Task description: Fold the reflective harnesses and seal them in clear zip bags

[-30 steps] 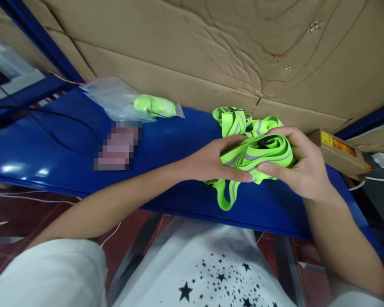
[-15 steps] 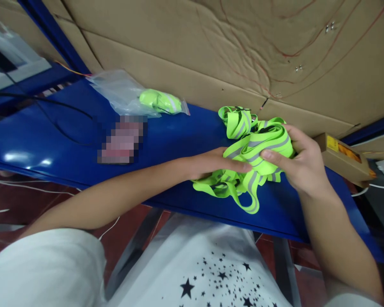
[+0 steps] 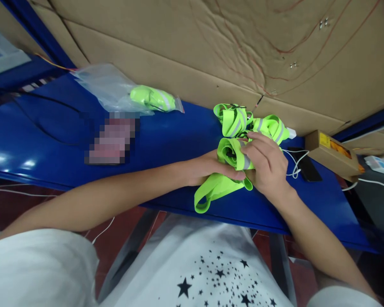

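A neon-green reflective strap bundle (image 3: 231,154) with grey stripes lies on the blue table (image 3: 166,140). My left hand (image 3: 208,168) pinches its lower part, thumb on top. My right hand (image 3: 265,164) is wrapped over the rolled part, fingers curled round it. A loose loop (image 3: 208,197) of the strap hangs toward the table's near edge. More of the same green strap (image 3: 235,119) is piled just behind my hands.
A clear plastic bag (image 3: 115,91) with a folded green strap (image 3: 152,98) inside lies at the back left. A black phone (image 3: 304,168) on a white cable and a brown cardboard box (image 3: 334,153) sit to the right. Cardboard sheeting lines the back.
My right hand turned over and came down on the bundle, which is now rolled tighter. The strap's trailing loops have drawn in. The phone and cable are now uncovered.
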Available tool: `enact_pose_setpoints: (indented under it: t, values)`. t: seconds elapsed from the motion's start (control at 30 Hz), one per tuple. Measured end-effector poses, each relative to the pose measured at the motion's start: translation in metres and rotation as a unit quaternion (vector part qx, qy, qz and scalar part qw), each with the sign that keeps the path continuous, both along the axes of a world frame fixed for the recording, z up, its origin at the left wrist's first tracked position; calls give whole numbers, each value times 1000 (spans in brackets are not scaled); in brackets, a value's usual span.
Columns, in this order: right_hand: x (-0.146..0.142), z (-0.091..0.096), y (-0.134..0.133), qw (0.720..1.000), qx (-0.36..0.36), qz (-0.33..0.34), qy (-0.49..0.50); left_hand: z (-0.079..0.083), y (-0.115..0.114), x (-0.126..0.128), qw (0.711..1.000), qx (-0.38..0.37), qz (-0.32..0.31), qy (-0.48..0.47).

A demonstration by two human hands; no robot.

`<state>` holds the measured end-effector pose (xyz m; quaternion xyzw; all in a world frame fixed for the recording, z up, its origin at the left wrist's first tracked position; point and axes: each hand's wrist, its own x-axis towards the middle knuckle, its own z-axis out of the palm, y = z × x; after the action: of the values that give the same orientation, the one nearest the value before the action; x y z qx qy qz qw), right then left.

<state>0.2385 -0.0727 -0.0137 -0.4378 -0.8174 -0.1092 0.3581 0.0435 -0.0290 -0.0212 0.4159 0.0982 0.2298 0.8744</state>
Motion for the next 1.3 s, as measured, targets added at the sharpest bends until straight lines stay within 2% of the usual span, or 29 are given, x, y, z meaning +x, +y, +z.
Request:
enact_pose_setpoints:
  t: [0.07, 0.17, 0.3, 0.4, 0.47, 0.53, 0.67, 0.73, 0.83, 0.9, 0.97, 1.03, 1.1, 1.2, 1.3]
  values:
    - [-3, -2, -5, 999, -29, -17, 21, -1, 0, -2, 1000, 10, -14, -19]
    - [-15, -5, -11, 997, -54, -21, 47, -4, 1, -5, 1000, 25, -3, -4]
    - [-27, -8, -14, 993, -98, 59, 37, -8, 4, -5, 997, 47, 43, 37]
    - [-22, -2, -12, 975, -175, 135, 14, -10, 5, -2, 994, 47, 87, 53]
    - [-11, 3, -7, 945, -264, 188, 42, -11, 5, 1, 991, 37, 103, 71]
    - [0, 5, 0, 910, -329, 208, 143, -10, 6, 3, 988, 26, 116, 97]
    - [10, -4, 15, 851, -305, 90, 418, -2, 6, 2, 983, 36, 154, 94]
    - [4, -11, 16, 800, -350, 83, 481, 3, 6, 0, 979, 50, 181, 83]
    - [-18, -19, 6, 694, -473, 156, 520, 5, 5, -3, 965, 86, 234, 82]
    - [-33, -23, -3, 627, -542, 201, 523, 3, 6, -5, 948, 141, 272, 87]
    - [-44, -27, -10, 583, -580, 227, 522, 0, 7, -6, 921, 224, 303, 98]
    - [-49, -29, -14, 563, -593, 234, 526, -2, 8, -8, 889, 309, 320, 108]
    - [-49, -30, -14, 555, -595, 227, 535, -2, 9, -10, 859, 374, 335, 103]
    - [-47, -28, -14, 550, -588, 225, 549, 1, 6, -13, 812, 443, 372, 83]
    - [-47, -27, -15, 524, -588, 253, 562, 2, 3, -15, 771, 495, 394, 70]
